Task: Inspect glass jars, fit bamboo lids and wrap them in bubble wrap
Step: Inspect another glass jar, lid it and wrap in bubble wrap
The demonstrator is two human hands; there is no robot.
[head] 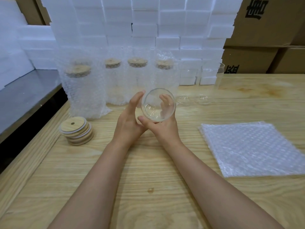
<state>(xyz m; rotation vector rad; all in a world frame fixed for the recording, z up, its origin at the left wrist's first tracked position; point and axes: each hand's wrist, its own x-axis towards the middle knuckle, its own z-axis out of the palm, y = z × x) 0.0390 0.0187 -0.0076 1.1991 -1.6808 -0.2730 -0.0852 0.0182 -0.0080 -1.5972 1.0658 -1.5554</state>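
Head view, centre of frame: a lidless glass jar (158,104), mouth toward the camera, over the wooden table (148,171), the right hand (163,129) curled round it, the left hand (130,124) pressing straight fingers to its left wall; bamboo lids (76,130) stacked left, bubble wrap sheets (254,149) right.

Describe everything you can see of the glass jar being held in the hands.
The glass jar is clear, colourless and cylindrical, with no lid. It is tipped so its open round mouth faces the camera, its base showing through. It is held above the wooden table. The right hand wraps it from below, fingers visible through the glass; the left hand lies with straight fingers against its left side.
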